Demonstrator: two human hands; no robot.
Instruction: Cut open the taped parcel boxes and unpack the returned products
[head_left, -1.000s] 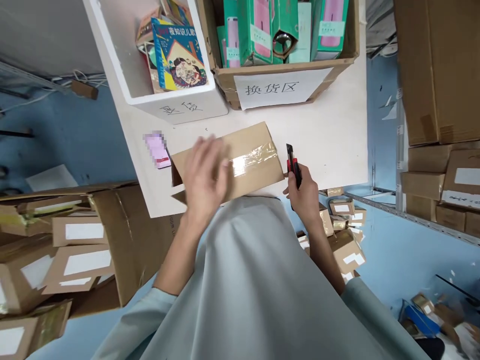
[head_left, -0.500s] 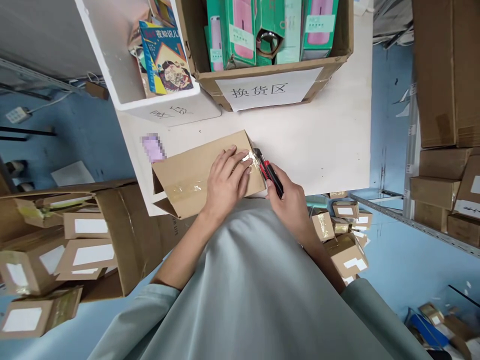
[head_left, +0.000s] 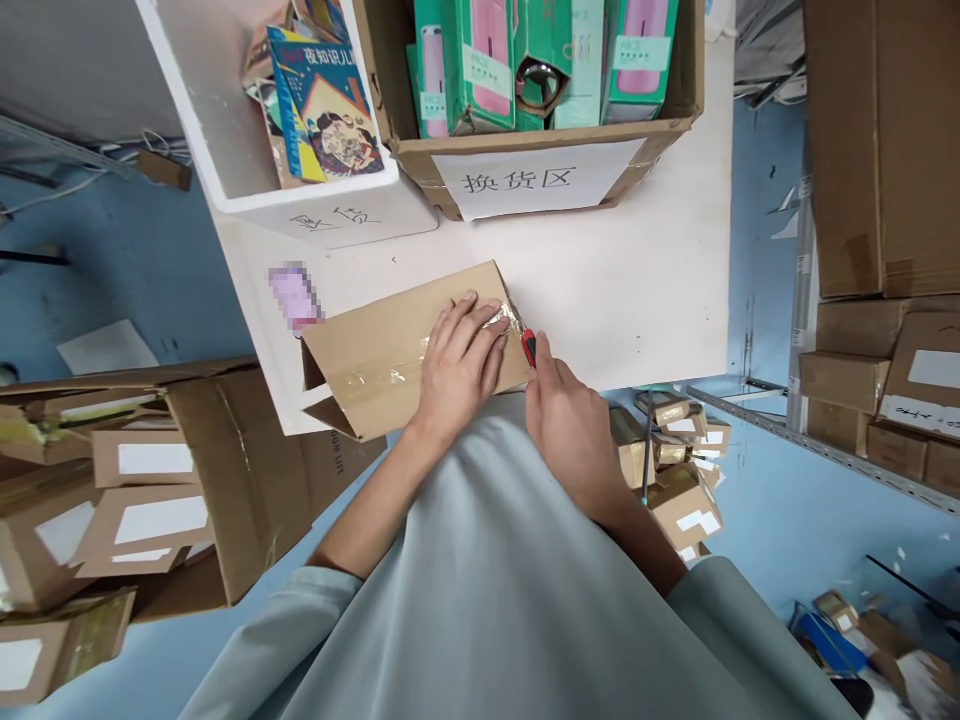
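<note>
A brown cardboard box (head_left: 371,345) lies on the white table, with clear tape along its top and flaps standing open at its left end. Flat on its top near the right end rests my left hand (head_left: 459,365), fingers stretched out beside the shiny tape. My right hand (head_left: 571,430) is closed around a red and black utility knife (head_left: 529,346). The knife's tip points at the box's taped right edge; the blade itself is hard to make out, and most of the handle is hidden in my fist.
Behind the box stand a white foam bin (head_left: 300,215) with books and a carton (head_left: 409,160) of green packages. A blurred purple item (head_left: 294,294) lies at the table's left. Parcels fill a large carton (head_left: 232,470) at left; more boxes (head_left: 686,500) lie below the right edge.
My right hand has turned and shifted slightly downward, so the knife now points up-left and shows less handle. My left hand stays on the box. The view has shifted a little.
</note>
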